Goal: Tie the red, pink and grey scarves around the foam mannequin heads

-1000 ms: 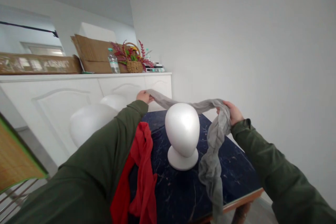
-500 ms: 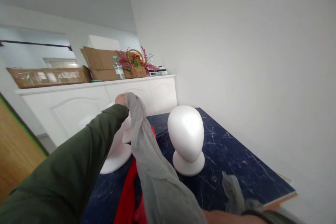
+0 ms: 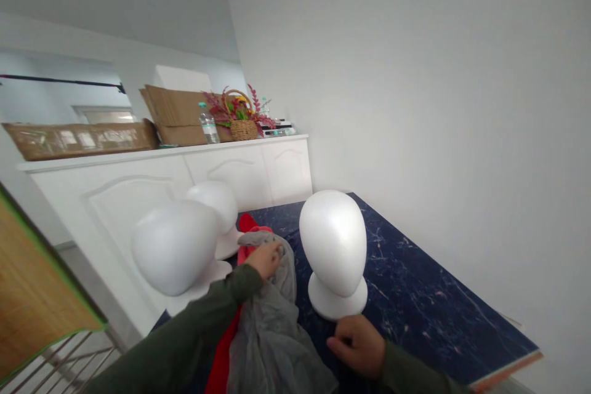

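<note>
A thin grey scarf [image 3: 277,332] lies bunched lengthwise on the dark blue marbled table, over a red cloth [image 3: 224,354]. My left hand [image 3: 266,260] rests on its far end, fingers curled into the fabric. My right hand [image 3: 359,345] is apart from the scarf, closed into a loose fist, and nothing shows in it. Just beyond that hand stands a white foam mannequin head [image 3: 333,240] on a round base. Two more foam heads stand to the left, a nearer one [image 3: 178,246] and a farther one [image 3: 216,202].
A white cabinet [image 3: 231,166] stands behind the table, bearing cardboard boxes [image 3: 178,114], a water bottle [image 3: 209,125] and a flower basket [image 3: 244,129]. The wall [image 3: 438,104] runs along the right. A wooden board [image 3: 41,301] and wire rack [image 3: 78,360] are at lower left.
My left hand has come down and nearer, lowering the raised scarf onto the table. My right hand has come into fuller view, away from the scarf. The left foam heads are uncovered from behind my arm.
</note>
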`<action>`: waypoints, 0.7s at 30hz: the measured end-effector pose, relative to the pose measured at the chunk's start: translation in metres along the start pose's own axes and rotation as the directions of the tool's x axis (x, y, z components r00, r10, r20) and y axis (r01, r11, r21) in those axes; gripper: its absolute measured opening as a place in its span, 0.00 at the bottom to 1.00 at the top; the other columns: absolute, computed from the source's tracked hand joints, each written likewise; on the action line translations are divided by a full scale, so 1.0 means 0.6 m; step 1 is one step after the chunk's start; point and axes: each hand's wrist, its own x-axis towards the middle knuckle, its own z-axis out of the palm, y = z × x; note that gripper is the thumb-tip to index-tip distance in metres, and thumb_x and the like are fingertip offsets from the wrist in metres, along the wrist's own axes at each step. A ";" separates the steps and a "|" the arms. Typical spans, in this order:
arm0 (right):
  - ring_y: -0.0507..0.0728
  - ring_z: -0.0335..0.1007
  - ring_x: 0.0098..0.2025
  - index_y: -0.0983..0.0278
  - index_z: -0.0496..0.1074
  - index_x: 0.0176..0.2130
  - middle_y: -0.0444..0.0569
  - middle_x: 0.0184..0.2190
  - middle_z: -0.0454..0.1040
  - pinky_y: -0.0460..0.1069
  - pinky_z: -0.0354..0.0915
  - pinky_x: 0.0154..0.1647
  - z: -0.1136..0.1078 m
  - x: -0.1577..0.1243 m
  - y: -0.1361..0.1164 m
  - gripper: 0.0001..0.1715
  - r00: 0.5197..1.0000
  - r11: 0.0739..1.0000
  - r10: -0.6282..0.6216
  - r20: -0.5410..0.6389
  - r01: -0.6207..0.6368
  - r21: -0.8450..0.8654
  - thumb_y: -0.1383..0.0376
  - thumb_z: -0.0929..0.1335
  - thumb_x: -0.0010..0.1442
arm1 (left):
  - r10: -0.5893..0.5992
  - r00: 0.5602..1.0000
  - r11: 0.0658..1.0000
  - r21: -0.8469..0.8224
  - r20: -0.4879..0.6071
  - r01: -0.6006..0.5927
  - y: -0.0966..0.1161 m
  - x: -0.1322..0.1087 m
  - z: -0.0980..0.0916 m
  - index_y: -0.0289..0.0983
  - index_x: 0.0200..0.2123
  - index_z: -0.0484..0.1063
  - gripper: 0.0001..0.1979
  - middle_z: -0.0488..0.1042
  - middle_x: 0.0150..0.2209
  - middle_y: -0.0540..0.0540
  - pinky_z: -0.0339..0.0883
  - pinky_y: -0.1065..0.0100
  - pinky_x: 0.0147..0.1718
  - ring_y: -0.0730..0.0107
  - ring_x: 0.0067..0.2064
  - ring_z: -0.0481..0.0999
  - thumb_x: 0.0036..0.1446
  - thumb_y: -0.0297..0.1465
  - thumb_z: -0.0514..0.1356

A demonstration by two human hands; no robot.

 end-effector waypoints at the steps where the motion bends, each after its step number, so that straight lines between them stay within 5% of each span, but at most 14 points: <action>1: 0.50 0.54 0.19 0.63 0.63 0.15 0.42 0.14 0.60 0.46 0.51 0.22 -0.018 -0.016 0.021 0.20 0.989 0.998 0.053 -0.137 -0.055 -0.008 0.58 0.62 0.54 | 0.024 0.999 0.999 -0.022 0.040 -0.024 0.002 -0.030 0.027 0.35 0.45 0.66 0.21 0.72 0.44 0.41 0.62 0.62 0.46 0.58 0.43 0.72 0.44 0.26 0.55; 2: 0.50 0.54 0.19 0.63 0.61 0.15 0.42 0.14 0.59 0.46 0.52 0.22 -0.034 -0.025 0.041 0.20 0.946 0.992 0.125 -0.300 -0.125 0.019 0.58 0.61 0.54 | 0.053 0.996 0.997 -0.059 0.071 -0.048 0.006 -0.057 0.051 0.35 0.50 0.62 0.25 0.69 0.49 0.41 0.61 0.62 0.48 0.59 0.46 0.70 0.45 0.28 0.55; 4: 0.53 0.60 0.25 0.62 0.65 0.23 0.45 0.21 0.65 0.48 0.58 0.27 -0.057 -0.025 0.071 0.15 0.779 0.962 0.274 -0.564 -0.235 0.143 0.58 0.60 0.55 | 0.096 0.987 0.982 -0.175 0.128 -0.073 0.023 -0.097 0.089 0.34 0.56 0.53 0.33 0.60 0.56 0.37 0.55 0.60 0.53 0.57 0.54 0.62 0.45 0.32 0.58; 6: 0.58 0.64 0.39 0.63 0.67 0.37 0.52 0.35 0.69 0.52 0.61 0.39 -0.063 -0.004 0.091 0.16 0.639 0.925 0.380 -0.669 -0.283 0.254 0.57 0.58 0.55 | 0.139 0.976 0.947 -0.311 0.166 -0.082 0.049 -0.113 0.115 0.32 0.59 0.46 0.42 0.52 0.59 0.35 0.48 0.57 0.57 0.55 0.59 0.54 0.42 0.37 0.61; 7: 0.60 0.62 0.46 0.64 0.65 0.43 0.54 0.42 0.68 0.54 0.59 0.46 -0.061 0.010 0.096 0.20 0.637 0.918 0.397 -0.661 -0.284 0.278 0.57 0.58 0.55 | 0.168 0.972 0.920 -0.381 0.164 -0.094 0.063 -0.112 0.125 0.32 0.59 0.43 0.45 0.51 0.59 0.34 0.47 0.56 0.57 0.54 0.59 0.52 0.41 0.38 0.62; 11: 0.60 0.54 0.56 0.65 0.63 0.50 0.54 0.51 0.64 0.56 0.51 0.55 -0.038 0.049 0.100 0.26 0.829 0.949 0.289 -0.478 -0.184 0.255 0.57 0.54 0.58 | 0.248 0.969 0.791 -0.578 0.003 -0.201 0.120 -0.080 0.154 0.36 0.57 0.49 0.47 0.57 0.57 0.37 0.49 0.55 0.56 0.54 0.57 0.56 0.34 0.37 0.67; 14: 0.61 0.52 0.57 0.64 0.58 0.55 0.52 0.54 0.60 0.56 0.50 0.56 -0.034 0.043 0.091 0.28 0.866 0.989 0.140 -0.480 -0.103 0.105 0.56 0.54 0.58 | 0.199 0.979 0.776 -0.604 -0.044 -0.185 0.149 -0.062 0.158 0.37 0.50 0.62 0.37 0.65 0.52 0.40 0.50 0.53 0.56 0.53 0.55 0.59 0.33 0.37 0.67; 18: 0.62 0.45 0.60 0.61 0.45 0.60 0.49 0.60 0.48 0.59 0.45 0.58 -0.042 0.019 0.062 0.31 0.906 0.982 -0.156 -0.393 0.100 -0.161 0.59 0.54 0.58 | 0.063 0.996 0.731 -0.676 -0.067 -0.092 0.151 -0.086 0.114 0.39 0.46 0.65 0.30 0.69 0.48 0.44 0.59 0.55 0.52 0.57 0.50 0.67 0.37 0.40 0.64; 21: 0.62 0.44 0.60 0.61 0.42 0.60 0.49 0.60 0.47 0.60 0.46 0.58 -0.035 0.014 0.036 0.31 0.922 0.966 -0.231 -0.310 0.181 -0.184 0.61 0.53 0.58 | -0.034 0.997 0.835 -0.550 -0.071 -0.011 0.100 -0.144 0.058 0.42 0.44 0.68 0.28 0.71 0.46 0.48 0.60 0.53 0.52 0.55 0.49 0.68 0.35 0.42 0.63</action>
